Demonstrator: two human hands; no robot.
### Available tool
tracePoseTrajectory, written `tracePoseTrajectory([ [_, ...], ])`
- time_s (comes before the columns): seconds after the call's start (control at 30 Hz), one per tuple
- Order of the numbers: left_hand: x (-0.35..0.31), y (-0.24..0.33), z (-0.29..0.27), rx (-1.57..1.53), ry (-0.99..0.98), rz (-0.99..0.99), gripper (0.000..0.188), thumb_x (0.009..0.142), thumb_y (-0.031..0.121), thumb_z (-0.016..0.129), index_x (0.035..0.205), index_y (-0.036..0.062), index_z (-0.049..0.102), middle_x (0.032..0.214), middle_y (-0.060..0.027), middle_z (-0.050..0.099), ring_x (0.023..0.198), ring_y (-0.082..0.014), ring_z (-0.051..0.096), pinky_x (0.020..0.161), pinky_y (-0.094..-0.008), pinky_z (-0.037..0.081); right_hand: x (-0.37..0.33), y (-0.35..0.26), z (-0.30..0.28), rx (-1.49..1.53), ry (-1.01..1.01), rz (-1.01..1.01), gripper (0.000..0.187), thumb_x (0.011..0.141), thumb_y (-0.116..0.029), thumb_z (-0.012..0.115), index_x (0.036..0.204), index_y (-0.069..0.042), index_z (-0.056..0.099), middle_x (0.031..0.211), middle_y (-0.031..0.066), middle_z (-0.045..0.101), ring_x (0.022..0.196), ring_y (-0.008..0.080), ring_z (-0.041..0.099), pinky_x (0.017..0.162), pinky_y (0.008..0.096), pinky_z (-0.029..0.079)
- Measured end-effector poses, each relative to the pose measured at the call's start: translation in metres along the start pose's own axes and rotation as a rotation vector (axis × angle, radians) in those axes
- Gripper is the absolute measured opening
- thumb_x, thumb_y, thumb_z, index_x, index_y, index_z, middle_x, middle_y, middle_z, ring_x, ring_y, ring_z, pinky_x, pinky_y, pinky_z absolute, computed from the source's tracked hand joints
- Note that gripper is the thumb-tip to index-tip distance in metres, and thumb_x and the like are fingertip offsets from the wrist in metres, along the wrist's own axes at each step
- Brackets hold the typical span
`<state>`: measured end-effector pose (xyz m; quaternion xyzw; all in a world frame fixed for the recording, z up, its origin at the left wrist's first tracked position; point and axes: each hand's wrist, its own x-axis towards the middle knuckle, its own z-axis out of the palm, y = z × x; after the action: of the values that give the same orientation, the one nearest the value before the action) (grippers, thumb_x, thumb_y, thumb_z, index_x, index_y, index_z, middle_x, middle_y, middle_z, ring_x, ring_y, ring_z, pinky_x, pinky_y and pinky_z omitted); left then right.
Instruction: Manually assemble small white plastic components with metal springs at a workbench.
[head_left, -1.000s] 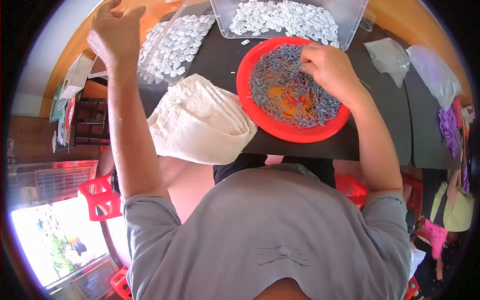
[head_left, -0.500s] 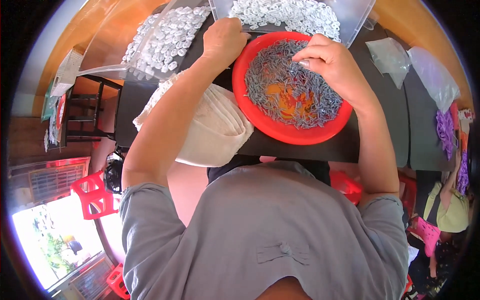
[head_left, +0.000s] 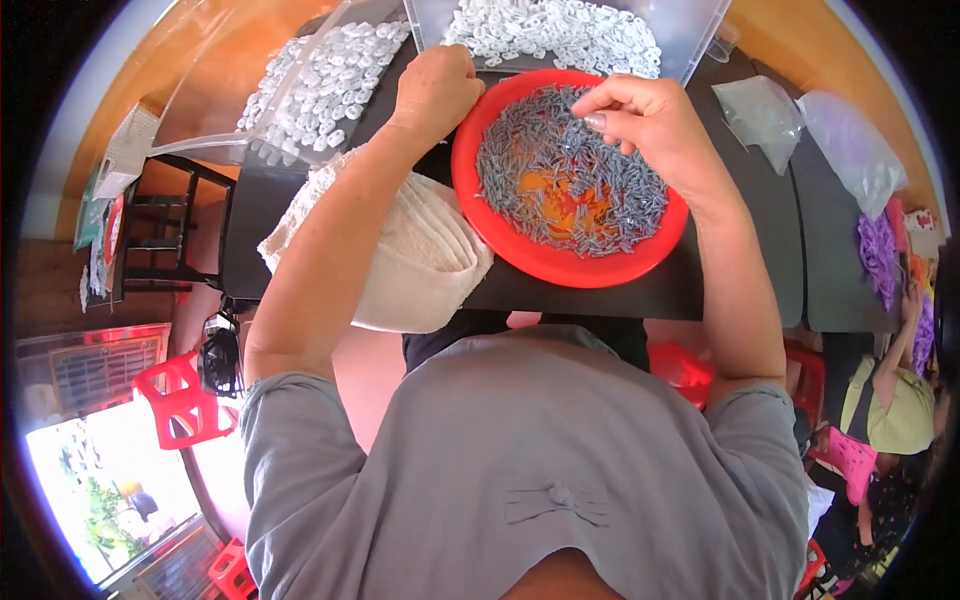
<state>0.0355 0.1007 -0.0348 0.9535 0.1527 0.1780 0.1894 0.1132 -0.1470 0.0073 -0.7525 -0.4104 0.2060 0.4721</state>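
Slender grey pegs [head_left: 510, 165] lie loose in a red basin [head_left: 560, 274] near the front edge of a dark tabletop [head_left: 745, 225], their long axes turned every way with no common direction. They ring the basin thickly, thinning toward the middle, where an orange and red floor shows through. Over the far side of the heap, a worker's right hand [head_left: 643, 115] points leftward, its grip drawn into a near pinch of thumb and forefinger; whether a peg sits between the tips cannot be told. The left hand [head_left: 437, 92] is curled just beside the basin's far left rim, its grip turned from view and its contents, if any, hidden. Beyond the basin, a clear bin [head_left: 697, 35] holds a spread of small white pieces [head_left: 560, 35]. To the left, more oval white pieces [head_left: 330, 85] show at a clear box [head_left: 212, 100], some through its plastic. A folded cream cloth [head_left: 420, 300] lies under the left forearm, near the basin. At right rest two plastic bags [head_left: 765, 115].
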Motion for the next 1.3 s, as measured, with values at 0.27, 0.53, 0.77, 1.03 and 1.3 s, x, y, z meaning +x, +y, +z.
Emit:
tracePoseTrajectory([
  [0.27,-0.017,0.046,-0.045,-0.834,-0.043,-0.147,0.009,0.078,0.005,0.07,0.085,0.0008,0.068,0.065,-0.0011,0.058,0.051,-0.0058,0.047,0.042,-0.0222,0.036,-0.003,-0.01,-0.009,0.329,0.042,-0.052,0.015,0.085,-0.004,0.062,0.096,0.003,0.069,0.078,0.0053,0.065,0.066,0.0097,0.059,0.058,0.0209,0.043],
  [0.53,-0.047,0.088,-0.035,-1.277,-0.319,-0.265,0.014,0.084,0.006,0.065,0.092,-0.0056,0.066,0.073,-0.0057,0.06,0.057,-0.0102,0.053,0.044,-0.0235,0.038,-0.004,-0.018,-0.008,0.438,0.102,-0.111,0.018,0.086,-0.001,0.06,0.102,0.004,0.067,0.079,0.0075,0.065,0.069,0.011,0.06,0.06,0.0209,0.043],
  [0.77,-0.048,0.088,-0.029,-1.49,-0.359,-0.275,0.015,0.084,0.007,0.064,0.09,-0.0064,0.066,0.071,-0.0082,0.059,0.056,-0.0127,0.054,0.043,-0.025,0.038,-0.007,-0.021,-0.002,0.319,0.174,-0.221,0.021,0.083,0.002,0.063,0.103,0.003,0.068,0.085,0.0063,0.066,0.073,0.0099,0.06,0.062,0.0217,0.045],
  [1.03,-0.05,0.089,-0.025,-1.447,-0.323,-0.245,0.015,0.083,0.009,0.064,0.083,-0.0062,0.067,0.072,-0.0086,0.061,0.054,-0.0132,0.053,0.043,-0.0254,0.038,-0.007,-0.019,0.005,0.328,0.179,-0.241,0.028,0.081,0.004,0.063,0.109,0.0,0.068,0.088,0.0046,0.066,0.077,0.008,0.06,0.064,0.0214,0.046],
  [1.3,-0.052,0.086,-0.025,-1.421,-0.287,-0.24,0.012,0.078,0.007,0.066,0.077,-0.0048,0.066,0.065,-0.0072,0.059,0.05,-0.0112,0.05,0.042,-0.0245,0.037,-0.007,-0.022,0.001,0.242,0.18,-0.245,0.028,0.082,0.0,0.063,0.11,-0.001,0.067,0.087,0.0036,0.065,0.078,0.0073,0.058,0.064,0.0207,0.044],
])
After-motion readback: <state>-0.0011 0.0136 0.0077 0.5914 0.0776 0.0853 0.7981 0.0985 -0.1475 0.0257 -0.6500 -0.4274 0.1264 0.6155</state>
